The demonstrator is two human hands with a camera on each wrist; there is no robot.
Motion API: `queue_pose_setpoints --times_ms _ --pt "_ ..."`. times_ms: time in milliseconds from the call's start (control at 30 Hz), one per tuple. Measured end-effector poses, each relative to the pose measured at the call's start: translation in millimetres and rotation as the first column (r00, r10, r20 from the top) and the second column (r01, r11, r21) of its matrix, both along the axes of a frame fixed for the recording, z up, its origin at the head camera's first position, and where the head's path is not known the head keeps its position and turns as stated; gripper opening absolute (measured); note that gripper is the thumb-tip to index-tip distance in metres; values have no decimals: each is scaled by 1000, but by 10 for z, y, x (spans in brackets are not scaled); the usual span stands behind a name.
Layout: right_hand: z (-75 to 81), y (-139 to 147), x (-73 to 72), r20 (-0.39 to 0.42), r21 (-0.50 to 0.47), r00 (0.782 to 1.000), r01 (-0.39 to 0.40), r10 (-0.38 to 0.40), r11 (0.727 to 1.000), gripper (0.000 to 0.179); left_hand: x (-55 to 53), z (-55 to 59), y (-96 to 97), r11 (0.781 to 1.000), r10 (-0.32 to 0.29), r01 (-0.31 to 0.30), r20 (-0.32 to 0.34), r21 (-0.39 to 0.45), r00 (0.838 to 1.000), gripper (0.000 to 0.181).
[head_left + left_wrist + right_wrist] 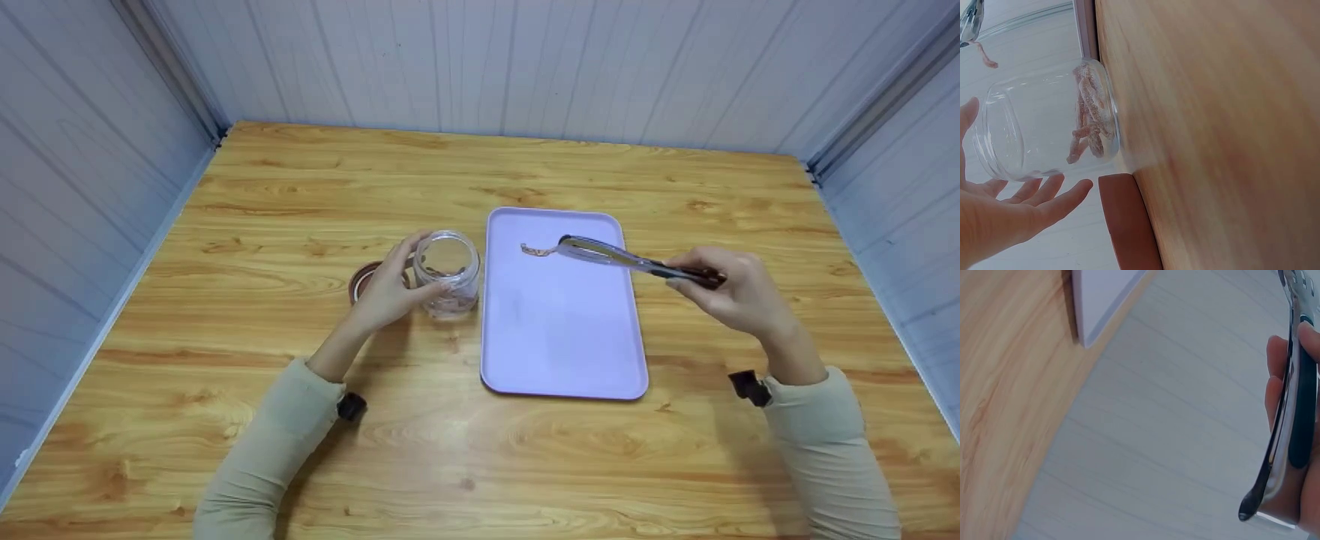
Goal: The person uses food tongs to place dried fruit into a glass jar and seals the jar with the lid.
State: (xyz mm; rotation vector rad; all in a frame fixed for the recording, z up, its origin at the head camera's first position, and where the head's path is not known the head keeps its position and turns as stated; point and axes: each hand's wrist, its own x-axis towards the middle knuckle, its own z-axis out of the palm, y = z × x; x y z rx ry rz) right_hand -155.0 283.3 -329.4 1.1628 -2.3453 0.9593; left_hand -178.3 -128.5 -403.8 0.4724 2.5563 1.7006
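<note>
My left hand holds a clear glass jar at its side, thumb in front and fingers behind. The jar stands upright and uncapped on the table. Several reddish-brown dried strips lie at its bottom in the left wrist view. My right hand grips metal tongs with dark handles, pressed nearly together. From the tongs' tips hangs one thin brown strip, over the lilac tray. What exactly the strips are, I cannot tell.
A reddish-brown round lid lies on the wooden table, just left of the jar and partly behind my left hand. The tray sits close to the jar's right side. Pale panel walls border the table at the back and sides.
</note>
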Motion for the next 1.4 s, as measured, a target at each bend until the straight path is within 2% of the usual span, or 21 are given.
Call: queue_pose_setpoints --times_ms 67,200,300,700,800,867,1067,1267,1400 --pt "-6 -13 -30 1 -13 1000 -1 1 1000 29 -1 -5 -2 1000 1 -1 2 4 1000 77" --pt "155 -183 30 -9 -27 1000 -3 3 1000 29 4 0 -1 1000 5 -5 6 0 1000 77" --pt "204 -260 34 -7 -40 1000 1 -1 999 28 3 4 0 1000 3 -3 3 -5 1000 77" --pt "191 -522 -55 0 -89 998 -59 60 994 23 -2 8 4 1000 8 -8 13 -13 1000 76" --pt "187 -620 -68 6 -94 996 -84 85 992 23 15 45 9 1000 3 -3 20 -11 1000 76" --pt "181 -681 -77 18 -97 995 -97 99 991 23 58 123 26 1000 -7 7 19 -5 1000 75" --pt "90 -794 -154 26 -82 992 -125 127 989 22 180 339 74 1000 -16 16 19 -3 1000 72" --pt "-142 -778 -329 35 -32 993 -109 110 994 21 195 365 83 1000 -11 11 21 7 1000 71" --pt "-212 -758 -369 47 -5 992 -113 113 994 21 178 334 79 1000 -9 9 16 -3 1000 71"
